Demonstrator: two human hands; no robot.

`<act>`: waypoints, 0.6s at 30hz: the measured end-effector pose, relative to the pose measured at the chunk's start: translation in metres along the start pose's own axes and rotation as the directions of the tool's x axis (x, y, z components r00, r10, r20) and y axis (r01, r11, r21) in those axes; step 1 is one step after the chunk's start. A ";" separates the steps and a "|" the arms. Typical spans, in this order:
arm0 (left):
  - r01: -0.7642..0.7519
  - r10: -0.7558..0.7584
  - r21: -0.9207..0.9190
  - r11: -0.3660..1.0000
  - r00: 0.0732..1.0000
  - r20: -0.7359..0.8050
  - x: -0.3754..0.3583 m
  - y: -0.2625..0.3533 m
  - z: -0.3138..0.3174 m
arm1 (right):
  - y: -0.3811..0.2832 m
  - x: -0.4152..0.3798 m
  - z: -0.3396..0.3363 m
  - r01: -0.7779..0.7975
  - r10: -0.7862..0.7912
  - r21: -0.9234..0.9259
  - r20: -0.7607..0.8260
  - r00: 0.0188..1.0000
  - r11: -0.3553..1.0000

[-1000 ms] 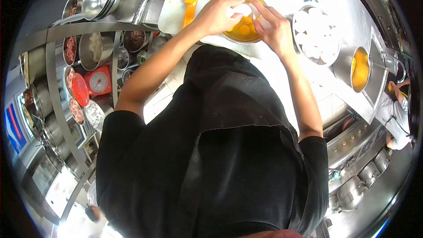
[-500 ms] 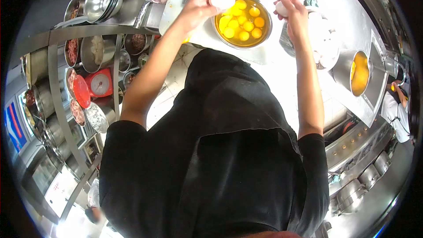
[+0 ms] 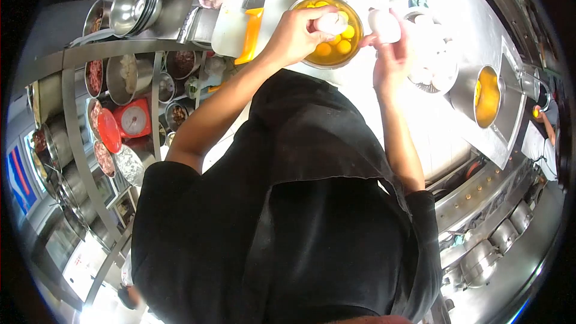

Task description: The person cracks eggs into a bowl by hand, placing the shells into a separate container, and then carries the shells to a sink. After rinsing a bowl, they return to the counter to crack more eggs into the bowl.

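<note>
The white egg (image 3: 384, 26) in the right hand (image 3: 391, 54) appears whole and lies, in view, between the egg bowl (image 3: 345, 64) and the colander of eggs (image 3: 433, 88), just beside the bowl's edge; its height above the counter cannot be determined. Assessed handling: light, stiff in the shell, fragile under point pressure, and probably slippery if wet; a hold around the widest part, with pressure spread over several fingertips, is judged soundest. The second egg (image 3: 329, 23), in the left hand (image 3: 300, 35), appears over the bowl; blur and the fingers prevent confirming whether its shell is intact. If cracked, it would be weaker at the break and should be held by firm shell to either side. The right hand pinches its egg between thumb and fingers, the egg standing beyond the palm, with the forearm running nearly straight forward. The left hand is curled round its egg, thumb on the near side, with the forearm slanting inward. Both elbows are bent and set apart. Yolks (image 3: 324, 49) show in the bowl beneath the left fingers. An orange-handled knife (image 3: 251, 35) lies left of the left hand.
</note>
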State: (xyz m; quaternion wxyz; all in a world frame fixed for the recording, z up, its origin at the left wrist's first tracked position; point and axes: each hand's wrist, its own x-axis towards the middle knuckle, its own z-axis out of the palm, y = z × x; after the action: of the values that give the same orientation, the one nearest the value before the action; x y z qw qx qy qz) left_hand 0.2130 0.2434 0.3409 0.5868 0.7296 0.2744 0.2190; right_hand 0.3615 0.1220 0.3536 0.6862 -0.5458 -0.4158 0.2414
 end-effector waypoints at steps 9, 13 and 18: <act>-0.184 0.184 0.091 0.979 0.983 0.001 0.002 -0.004 0.000 | -0.002 0.011 0.005 -0.343 0.423 -0.411 0.121 0.898 0.845; -0.149 0.150 0.243 0.958 0.989 0.015 0.005 -0.005 -0.015 | 0.007 0.011 0.004 -0.198 0.307 -0.564 0.104 0.946 0.802; -0.310 0.302 0.260 0.914 0.951 0.071 0.012 0.004 -0.035 | 0.000 0.020 -0.004 0.334 -0.077 -0.711 0.368 0.927 0.619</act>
State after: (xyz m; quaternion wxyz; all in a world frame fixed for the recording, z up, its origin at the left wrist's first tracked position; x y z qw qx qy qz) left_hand 0.2001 0.2770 0.3522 0.4451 0.8393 0.1755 0.2581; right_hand 0.3759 0.1352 0.3599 0.3433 -0.6877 -0.6383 0.0427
